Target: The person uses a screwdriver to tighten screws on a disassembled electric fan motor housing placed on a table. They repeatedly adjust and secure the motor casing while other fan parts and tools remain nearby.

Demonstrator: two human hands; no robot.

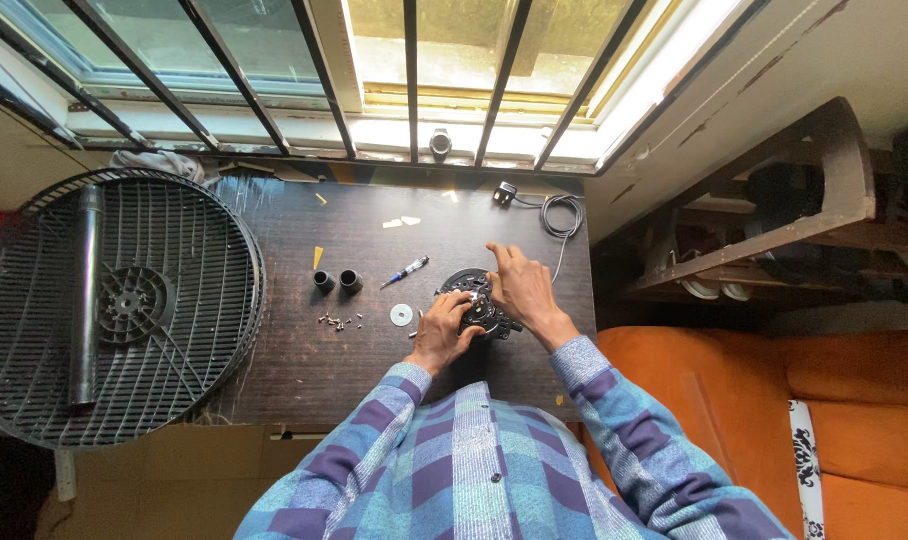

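Left hand [442, 335] curled around the near edge of a round black motor [474, 303] at table centre; right hand [521, 288] pressing fingertips onto its top, fingers bent, grip unclear. Looks mid-disassembly; calls for steadying the motor next. At nine o'clock: washer [402, 315], screws [340, 321], screwdriver [406, 271], two black caps [337, 281], then fan grille [114, 305].

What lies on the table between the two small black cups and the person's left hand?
In the head view, a white washer lies between the black cups and the left hand, and a screwdriver lies just above that line.
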